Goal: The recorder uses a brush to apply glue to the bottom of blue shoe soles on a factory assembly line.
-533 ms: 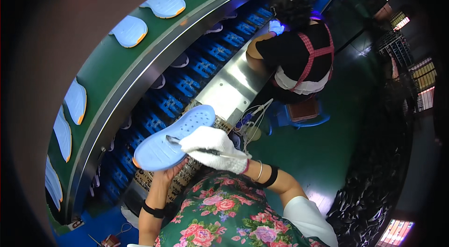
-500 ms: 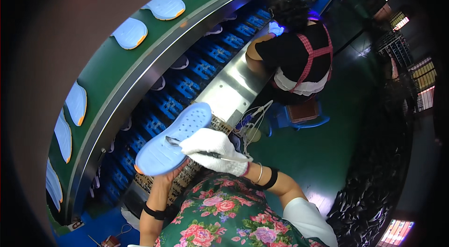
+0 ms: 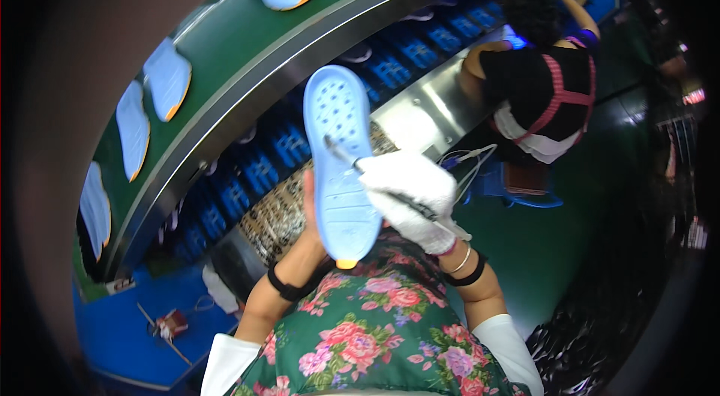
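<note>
A light blue shoe sole (image 3: 341, 208) with small holes at its far end and an orange tip at its near end stands out lengthwise before me. Bare and mostly hidden beneath it, my left hand (image 3: 310, 208) grips it from below, fingers showing along the left edge. My right hand (image 3: 412, 197), in a white knitted glove, is closed round the dark handle of a thin brush (image 3: 343, 152). The brush's dark tip lies on the sole's upper face, just below the holes.
A curved green conveyor (image 3: 217, 43) carries several blue soles, edged by a metal rail. Below it run blue racks (image 3: 262, 175) with shoes. A co-worker (image 3: 540, 73) sits at the metal bench (image 3: 420, 115) ahead right. White cables (image 3: 476, 171) hang beside my right hand; a blue table (image 3: 127, 328) stands at lower left.
The sole has turned from slanting to nearly straight ahead and moved right. My right hand has carried the brush tip toward the holed end. My view has shifted; the co-worker's arm now reaches out.
</note>
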`<state>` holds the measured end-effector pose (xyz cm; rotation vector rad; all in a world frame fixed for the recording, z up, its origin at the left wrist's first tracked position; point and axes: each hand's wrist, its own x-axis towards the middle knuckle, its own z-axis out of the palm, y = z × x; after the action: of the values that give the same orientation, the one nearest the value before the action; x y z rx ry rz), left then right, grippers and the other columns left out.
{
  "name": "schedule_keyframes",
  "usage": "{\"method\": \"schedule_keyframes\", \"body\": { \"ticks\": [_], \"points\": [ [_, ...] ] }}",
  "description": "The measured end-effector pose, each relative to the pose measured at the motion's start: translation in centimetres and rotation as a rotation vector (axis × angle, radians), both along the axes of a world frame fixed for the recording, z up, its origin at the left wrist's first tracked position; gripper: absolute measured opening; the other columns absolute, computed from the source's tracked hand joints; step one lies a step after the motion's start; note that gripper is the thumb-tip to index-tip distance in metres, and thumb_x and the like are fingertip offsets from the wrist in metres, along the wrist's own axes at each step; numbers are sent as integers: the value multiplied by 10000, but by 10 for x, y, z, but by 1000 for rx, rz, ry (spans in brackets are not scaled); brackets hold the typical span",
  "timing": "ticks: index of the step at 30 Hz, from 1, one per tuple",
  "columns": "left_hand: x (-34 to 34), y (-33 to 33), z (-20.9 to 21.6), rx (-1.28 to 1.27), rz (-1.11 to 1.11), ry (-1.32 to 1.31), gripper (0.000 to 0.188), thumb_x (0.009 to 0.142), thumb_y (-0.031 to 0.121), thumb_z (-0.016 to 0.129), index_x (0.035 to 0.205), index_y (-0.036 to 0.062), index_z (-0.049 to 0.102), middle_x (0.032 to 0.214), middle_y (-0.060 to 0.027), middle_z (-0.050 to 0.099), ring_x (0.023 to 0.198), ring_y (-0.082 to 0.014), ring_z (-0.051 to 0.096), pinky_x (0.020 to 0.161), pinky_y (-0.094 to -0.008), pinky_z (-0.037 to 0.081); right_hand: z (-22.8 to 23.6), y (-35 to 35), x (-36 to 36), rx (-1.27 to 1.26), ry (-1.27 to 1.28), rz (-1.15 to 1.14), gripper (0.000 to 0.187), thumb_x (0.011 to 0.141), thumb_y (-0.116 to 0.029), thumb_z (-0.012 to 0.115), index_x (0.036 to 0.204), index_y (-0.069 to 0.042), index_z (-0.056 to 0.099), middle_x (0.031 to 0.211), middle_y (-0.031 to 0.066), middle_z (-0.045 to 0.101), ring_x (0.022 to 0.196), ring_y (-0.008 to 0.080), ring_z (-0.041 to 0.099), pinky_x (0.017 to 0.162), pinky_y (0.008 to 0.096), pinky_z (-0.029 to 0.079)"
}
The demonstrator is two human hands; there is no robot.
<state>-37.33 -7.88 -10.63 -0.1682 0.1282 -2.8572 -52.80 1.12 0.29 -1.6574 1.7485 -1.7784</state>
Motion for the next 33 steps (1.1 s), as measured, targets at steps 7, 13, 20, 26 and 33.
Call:
{"method": "schedule_keyframes", "body": {
  "ticks": [7,13,20,26,33],
  "points": [
    [-2,8,6,77,-30,-149,1087,825,857,509,1599,132,271,1548,-216,424,1317,-482,520,1009,-761,428,13,-22,-14,-36,305,32,337,800,28,732,1129,-38,755,1128,136,748,1026,287,718,903,380,570],
    [12,10,-16,-389,33,-506,978,874,753,546,1605,150,302,1581,-157,423,1419,-373,457,1165,-601,371,9,-20,-3,56,324,69,423,831,28,693,1245,-57,703,1270,142,693,1176,286,656,995,396,531],
    [23,8,-47,-59,26,-258,896,938,708,491,1595,127,312,1565,-178,437,1404,-363,476,1180,-545,378,-10,-11,10,-61,133,96,248,780,33,770,1010,-58,777,1030,123,765,974,277,734,877,389,569],
    [18,-2,-28,-252,2,-277,894,940,715,490,1589,122,328,1570,-173,434,1413,-367,465,1181,-554,369,-16,-20,11,-90,329,36,270,774,32,744,1030,-47,769,1074,137,752,974,299,731,855,390,576],
    [12,-32,-13,-346,132,-532,960,918,792,445,1592,120,315,1571,-171,433,1416,-359,464,1184,-546,367,-5,-37,-1,-71,128,32,197,794,22,752,986,-20,771,1044,168,758,939,293,732,862,391,573]
  ]
}}
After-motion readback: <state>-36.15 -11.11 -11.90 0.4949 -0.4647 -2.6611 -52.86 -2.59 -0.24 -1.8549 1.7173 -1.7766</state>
